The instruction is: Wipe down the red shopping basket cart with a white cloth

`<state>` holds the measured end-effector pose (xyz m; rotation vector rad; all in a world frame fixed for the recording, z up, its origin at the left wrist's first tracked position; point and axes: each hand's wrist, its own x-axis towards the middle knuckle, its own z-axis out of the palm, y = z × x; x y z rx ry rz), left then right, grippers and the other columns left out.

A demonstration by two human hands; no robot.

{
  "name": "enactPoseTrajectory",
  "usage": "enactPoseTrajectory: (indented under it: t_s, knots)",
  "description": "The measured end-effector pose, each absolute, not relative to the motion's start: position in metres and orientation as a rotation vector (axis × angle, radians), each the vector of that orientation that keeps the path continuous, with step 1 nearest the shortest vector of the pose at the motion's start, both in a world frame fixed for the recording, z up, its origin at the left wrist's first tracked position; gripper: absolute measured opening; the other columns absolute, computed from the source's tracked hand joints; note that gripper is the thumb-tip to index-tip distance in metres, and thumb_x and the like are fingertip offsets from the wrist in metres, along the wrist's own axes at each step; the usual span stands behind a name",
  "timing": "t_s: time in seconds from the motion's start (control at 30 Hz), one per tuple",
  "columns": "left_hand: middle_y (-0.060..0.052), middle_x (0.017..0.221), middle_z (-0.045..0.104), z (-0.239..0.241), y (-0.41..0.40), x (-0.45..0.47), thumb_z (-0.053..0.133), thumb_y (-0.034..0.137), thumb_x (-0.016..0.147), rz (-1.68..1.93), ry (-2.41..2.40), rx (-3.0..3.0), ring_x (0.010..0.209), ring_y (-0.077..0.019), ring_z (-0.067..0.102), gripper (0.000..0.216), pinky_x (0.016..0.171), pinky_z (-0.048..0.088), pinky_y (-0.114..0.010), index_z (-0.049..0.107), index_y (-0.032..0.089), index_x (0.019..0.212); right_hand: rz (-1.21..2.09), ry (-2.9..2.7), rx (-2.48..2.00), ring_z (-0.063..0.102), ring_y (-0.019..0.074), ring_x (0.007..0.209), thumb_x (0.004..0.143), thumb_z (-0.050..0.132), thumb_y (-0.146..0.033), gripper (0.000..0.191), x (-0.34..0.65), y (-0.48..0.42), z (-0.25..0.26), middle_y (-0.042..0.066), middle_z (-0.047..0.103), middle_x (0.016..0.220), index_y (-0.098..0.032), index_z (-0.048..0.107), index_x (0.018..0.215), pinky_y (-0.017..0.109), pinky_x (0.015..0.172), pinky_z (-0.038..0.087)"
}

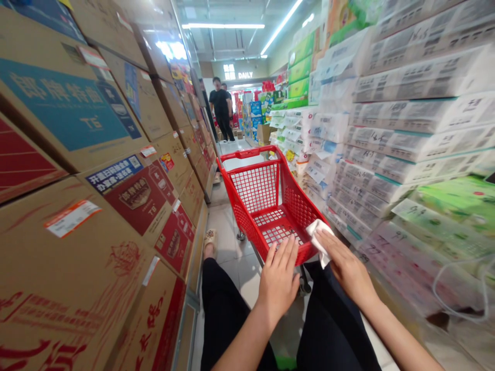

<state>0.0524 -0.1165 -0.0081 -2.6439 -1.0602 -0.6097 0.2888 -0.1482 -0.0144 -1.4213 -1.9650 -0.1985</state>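
Note:
A red plastic shopping cart (pixel 305 208) stands in the aisle in front of my knees, and no goods show in its basket. My right hand (pixel 340 257) presses a white cloth (pixel 320 242) against the basket's near right corner. The cloth is bunched under the fingers and hangs partly over the rim. My left hand (pixel 280 273) lies at the near rim, fingers stretched out and holding nothing. Its fingertips overlap the rim from this angle; whether they touch it I cannot tell.
Stacked cardboard boxes (pixel 143 190) wall the left side. Piles of white paper packs (pixel 402 118) and green packs (pixel 456 206) line the right, close to the cart. Farther down the aisle stands a person (pixel 221 108) in dark clothes, with another behind.

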Motion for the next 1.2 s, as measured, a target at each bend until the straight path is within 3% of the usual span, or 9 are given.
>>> enactPoseTrajectory:
  t_s: [0.3,0.53,0.83,1.0,1.1,1.2]
  knots:
    - [-0.007,0.173,0.017,-0.008,-0.12,0.059,0.049,0.041,0.102,-0.62,-1.077,-2.629,0.161,-0.024,0.015,0.079,0.131,0.019,-0.047,0.012,0.013,0.166,-0.179,-2.06,-1.36,0.036,0.023,0.153,0.098,0.043,-0.007,0.069,0.262,-0.155,-0.021,0.006,0.043,0.163,-0.028,0.032,0.163,0.049,0.125,0.038]
    - [-0.006,0.173,0.013,-0.004,-0.12,0.058,0.05,0.041,0.101,-0.607,-1.076,-2.673,0.161,-0.0237,0.013,0.08,0.132,0.017,-0.046,0.013,0.014,0.166,-0.194,-1.881,-1.498,0.037,0.0224,0.152,0.091,0.039,0.0,0.076,0.299,-0.141,-0.017,0.004,0.046,0.162,-0.03,0.037,0.161,0.052,0.127,0.033]
    - [-0.008,0.174,0.013,0.001,-0.113,0.049,0.055,0.036,0.098,-0.705,-1.15,-2.686,0.161,-0.0254,0.014,0.085,0.13,0.024,-0.046,0.01,0.014,0.167,-0.166,-2.076,-1.368,0.036,0.0224,0.153,0.099,0.043,-0.008,0.068,0.268,-0.153,-0.017,0.006,0.043,0.164,-0.029,0.032,0.163,0.049,0.125,0.038]
    - [-0.011,0.173,0.018,0.006,-0.089,0.032,0.061,0.037,0.095,-0.79,-1.248,-2.62,0.16,-0.0301,0.017,0.089,0.128,0.028,-0.054,0.011,0.017,0.167,-0.196,-1.889,-1.528,0.037,0.0229,0.153,0.092,0.04,0.0,0.075,0.297,-0.138,-0.012,0.004,0.046,0.162,-0.03,0.037,0.161,0.052,0.126,0.034]
    - [-0.012,0.173,0.017,0.002,-0.084,0.036,0.064,0.039,0.093,-0.833,-1.259,-2.625,0.16,-0.0324,0.017,0.092,0.127,0.03,-0.056,0.012,0.018,0.167,-0.208,-1.944,-1.468,0.038,0.0238,0.152,0.091,0.04,0.0,0.077,0.265,-0.137,-0.013,0.006,0.046,0.162,-0.029,0.034,0.162,0.053,0.125,0.035]
    - [-0.012,0.173,0.016,-0.001,-0.084,0.042,0.065,0.028,0.09,-0.839,-1.277,-2.618,0.16,-0.0321,0.017,0.093,0.128,0.029,-0.055,0.012,0.017,0.167,-0.172,-2.07,-1.343,0.038,0.0231,0.152,0.093,0.04,-0.001,0.076,0.228,-0.143,-0.014,0.007,0.045,0.162,-0.028,0.029,0.164,0.051,0.125,0.037]
